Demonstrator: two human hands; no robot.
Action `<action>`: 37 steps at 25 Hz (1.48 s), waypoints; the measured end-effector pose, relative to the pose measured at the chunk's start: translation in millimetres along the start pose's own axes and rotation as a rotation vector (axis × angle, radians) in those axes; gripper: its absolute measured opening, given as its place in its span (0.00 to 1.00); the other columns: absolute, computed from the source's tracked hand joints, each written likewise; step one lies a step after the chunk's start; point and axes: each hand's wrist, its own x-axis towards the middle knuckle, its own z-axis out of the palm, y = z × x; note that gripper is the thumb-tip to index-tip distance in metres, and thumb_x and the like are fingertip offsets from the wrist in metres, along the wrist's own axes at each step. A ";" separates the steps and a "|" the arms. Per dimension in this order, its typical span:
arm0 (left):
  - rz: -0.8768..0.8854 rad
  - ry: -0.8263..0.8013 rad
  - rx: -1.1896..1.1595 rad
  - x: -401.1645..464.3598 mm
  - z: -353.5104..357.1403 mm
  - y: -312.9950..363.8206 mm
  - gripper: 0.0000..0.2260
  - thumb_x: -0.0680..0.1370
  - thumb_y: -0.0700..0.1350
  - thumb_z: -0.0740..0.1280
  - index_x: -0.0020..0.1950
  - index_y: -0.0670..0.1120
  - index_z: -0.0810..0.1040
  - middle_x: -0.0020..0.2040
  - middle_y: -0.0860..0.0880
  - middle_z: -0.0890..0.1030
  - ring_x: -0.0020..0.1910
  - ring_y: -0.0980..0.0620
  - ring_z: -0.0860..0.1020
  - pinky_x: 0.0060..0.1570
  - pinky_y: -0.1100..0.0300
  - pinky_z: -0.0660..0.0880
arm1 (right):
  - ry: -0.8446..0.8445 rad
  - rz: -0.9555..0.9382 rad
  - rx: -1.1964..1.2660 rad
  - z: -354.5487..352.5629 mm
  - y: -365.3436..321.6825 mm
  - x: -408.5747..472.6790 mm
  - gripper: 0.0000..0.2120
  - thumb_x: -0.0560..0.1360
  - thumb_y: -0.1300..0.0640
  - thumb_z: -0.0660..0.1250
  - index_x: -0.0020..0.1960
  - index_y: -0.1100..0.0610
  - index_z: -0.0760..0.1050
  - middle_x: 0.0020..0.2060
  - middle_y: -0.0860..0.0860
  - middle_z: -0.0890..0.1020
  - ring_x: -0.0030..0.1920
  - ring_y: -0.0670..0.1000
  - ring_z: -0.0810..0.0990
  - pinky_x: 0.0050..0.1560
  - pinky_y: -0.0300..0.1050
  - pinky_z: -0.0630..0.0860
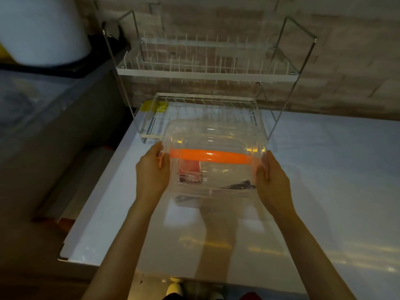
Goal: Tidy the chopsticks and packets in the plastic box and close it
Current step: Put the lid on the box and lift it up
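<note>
Here, two bare forearms reach up from six o'clock over a glossy white table (pixel 313 191), and both hands grip a clear plastic box (pixel 216 180) held near the centre of the view. The left hand (pixel 152 172) holds the box's nine o'clock end, fingers curled round the edge of the lid (pixel 214 137); the right hand (pixel 271 180) holds the three o'clock end the same way, thumb on the near side. An orange band (pixel 210 157) runs across the box between the two hands, where the domed clear lid meets the base. Through the wall a red packet (pixel 188 169) shows toward the left hand, and dark chopsticks (pixel 238 186) lie low toward the right hand. Whether the lid is fully seated cannot be told. Beyond the box, toward twelve o'clock, stands a two-tier wire dish rack (pixel 205 70), with a yellow item (pixel 151 106) at its lower left corner, against a brick wall (pixel 346 50).
</note>
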 end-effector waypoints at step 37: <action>-0.199 -0.192 -0.114 3.0 5.4 -17.4 0.20 0.78 0.51 0.58 0.69 0.47 0.63 0.62 0.40 0.75 0.58 0.42 0.75 0.56 0.47 0.73 | 0.116 0.257 -0.040 13.4 2.2 7.0 0.24 0.78 0.53 0.58 0.71 0.59 0.59 0.65 0.62 0.70 0.60 0.61 0.73 0.58 0.49 0.68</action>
